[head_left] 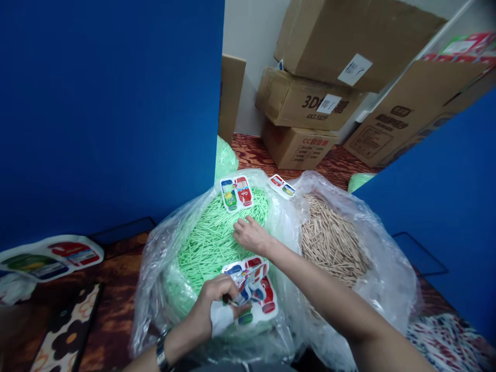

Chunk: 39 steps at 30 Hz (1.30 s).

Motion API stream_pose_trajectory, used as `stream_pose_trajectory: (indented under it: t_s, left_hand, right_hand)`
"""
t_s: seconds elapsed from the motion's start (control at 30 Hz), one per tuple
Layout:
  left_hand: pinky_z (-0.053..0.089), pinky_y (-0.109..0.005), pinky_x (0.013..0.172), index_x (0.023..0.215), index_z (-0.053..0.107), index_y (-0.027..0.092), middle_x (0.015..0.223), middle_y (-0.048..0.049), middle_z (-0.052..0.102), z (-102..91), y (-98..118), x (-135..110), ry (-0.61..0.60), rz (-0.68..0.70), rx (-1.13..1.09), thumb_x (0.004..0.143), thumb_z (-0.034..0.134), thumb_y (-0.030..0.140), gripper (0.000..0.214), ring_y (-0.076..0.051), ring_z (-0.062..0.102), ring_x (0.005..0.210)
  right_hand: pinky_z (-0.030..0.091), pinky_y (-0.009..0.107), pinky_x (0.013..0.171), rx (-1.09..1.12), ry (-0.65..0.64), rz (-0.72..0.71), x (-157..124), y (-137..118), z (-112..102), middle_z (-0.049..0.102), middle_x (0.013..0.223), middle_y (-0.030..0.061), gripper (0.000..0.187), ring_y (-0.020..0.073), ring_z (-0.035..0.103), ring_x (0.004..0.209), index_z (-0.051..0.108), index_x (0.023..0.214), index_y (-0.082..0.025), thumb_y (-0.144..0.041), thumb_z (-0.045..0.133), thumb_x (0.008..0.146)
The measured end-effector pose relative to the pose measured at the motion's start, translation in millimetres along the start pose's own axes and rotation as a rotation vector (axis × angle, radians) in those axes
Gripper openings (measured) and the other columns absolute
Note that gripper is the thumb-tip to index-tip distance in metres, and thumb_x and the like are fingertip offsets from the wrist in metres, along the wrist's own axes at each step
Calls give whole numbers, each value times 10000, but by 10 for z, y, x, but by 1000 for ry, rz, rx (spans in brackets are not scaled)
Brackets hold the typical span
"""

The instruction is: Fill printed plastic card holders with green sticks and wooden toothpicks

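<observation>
My left hand (217, 305) is closed on a printed card packet (256, 289) with bottle pictures, held over the near rim of a clear plastic bag (155, 268) full of green sticks (209, 237). My right hand (250, 233) reaches into that pile, fingers curled down onto the green sticks. Whether it grips any I cannot tell. Another printed card (236, 192) lies on the far side of the green pile. A smaller one (282, 186) rests on the bag edge beside it.
A second clear bag (387, 268) at right holds tan wooden sticks (329, 237). Blue panels (108, 103) stand on both sides. Cardboard boxes (310, 103) are stacked behind. A large printed sheet (46, 256) lies on the brown patterned floor at left.
</observation>
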<state>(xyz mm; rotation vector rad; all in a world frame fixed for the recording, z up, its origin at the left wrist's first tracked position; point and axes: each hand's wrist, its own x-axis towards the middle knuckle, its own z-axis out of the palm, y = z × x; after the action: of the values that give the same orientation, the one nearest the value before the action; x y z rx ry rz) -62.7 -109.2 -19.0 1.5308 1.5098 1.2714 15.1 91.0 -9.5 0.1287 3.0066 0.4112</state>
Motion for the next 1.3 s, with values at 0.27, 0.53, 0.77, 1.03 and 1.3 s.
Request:
stream_pose_trajectory:
  t_s: [0.27,0.53,0.77,1.03,1.3]
  left_hand:
    - [339,-223,538,532,449,169,562,14,531,-8,57,2,25,-18,5,692,717,222,317,-116,472,550]
    - [342,-217,534,550,455,169,586,15,523,29,-41,26,20,-28,15,696,696,209,285,-113,460,554]
    - [335,-218,535,548,453,167,581,20,495,-6,25,94,32,-34,63,726,660,237,282,-113,444,556]
    - [349,-225,555,624,502,163,613,19,482,-154,3,227,89,-28,139,785,623,266,226,-120,452,573]
    - [328,-211,531,636,513,165,594,36,469,-136,6,304,108,-6,161,781,631,230,198,-108,440,548]
  right_hand:
    - [353,400,868,248,68,62,-6,98,225,574,937,104,144,220,472,934,577,904,-141,-129,434,895]
    - [437,304,763,820,345,295,-23,79,92,636,865,48,223,148,581,806,505,982,-166,-274,310,970]
    - [470,279,614,2127,749,640,69,144,-98,515,669,-64,398,90,534,554,529,962,-198,-514,639,746]
    - [503,297,648,2237,971,512,-196,52,-765,559,676,-61,294,113,591,612,505,910,-222,-447,645,781]
    - [496,299,733,1762,1011,572,-288,-9,-866,622,779,-18,221,124,626,698,473,998,-221,-422,475,907]
